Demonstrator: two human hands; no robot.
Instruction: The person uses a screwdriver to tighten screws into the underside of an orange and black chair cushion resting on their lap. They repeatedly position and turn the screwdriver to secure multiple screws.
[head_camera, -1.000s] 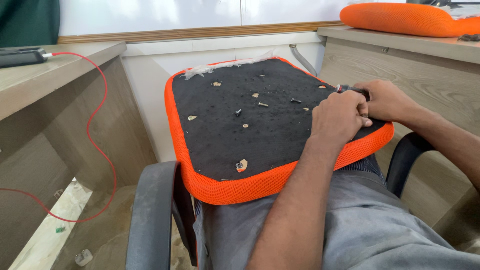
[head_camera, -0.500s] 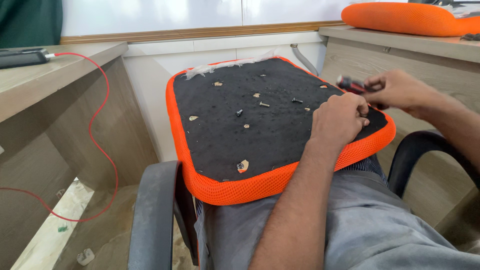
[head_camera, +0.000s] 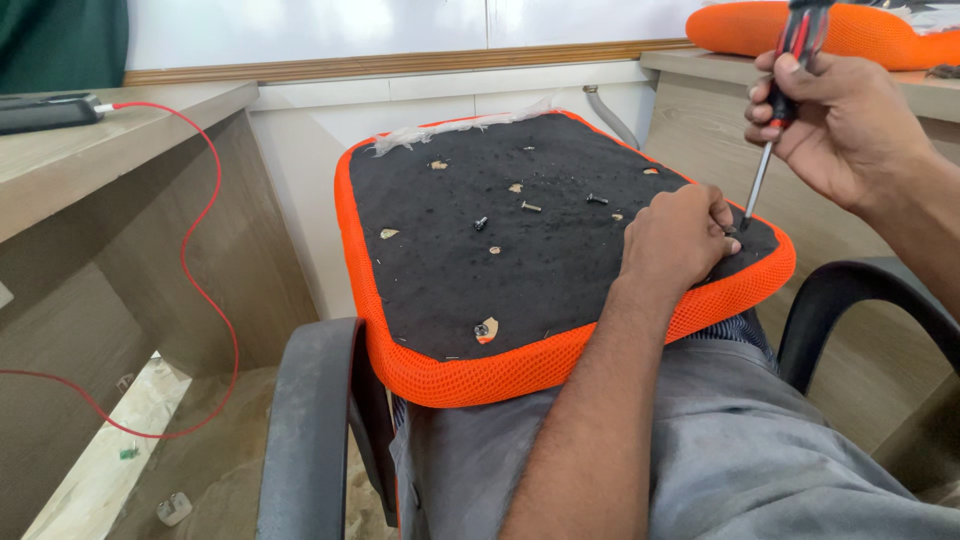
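- nearest the camera, the person's lap in grey trousers (head_camera: 760, 460) fills the lower right, with a dark chair armrest (head_camera: 305, 430) at the left and another armrest (head_camera: 870, 300) curving up at the right.
- an upturned seat cushion (head_camera: 520, 260), black underside with an orange mesh edge, rests tilted on the lap; its near corner overhangs the left armrest and its right edge sits just inside the right one.
- the left hand (head_camera: 680, 240) lies curled on the cushion's right part near the orange rim, fingers bent and pressed together on the black fabric at the tool's tip; what they pinch, if anything, cannot be told.
- the right hand (head_camera: 835, 125) is raised above that corner, closed around the red-and-black handle of a screwdriver (head_camera: 775, 110), whose thin shaft slants down to the fabric just beside the left fingers.
- mid-cushion, loose screws (head_camera: 531, 207) and small torn holes lie scattered, well apart from both hands; most of the black surface is open.
- left of the chair a gap of floor (head_camera: 130, 440) runs under a wooden desk (head_camera: 120, 130), crossed by a red cable (head_camera: 205, 260).
- farthest, white padding (head_camera: 450, 130) frays at the cushion's back edge, against a white wall, and a second orange cushion (head_camera: 800, 30) lies on the right desk.
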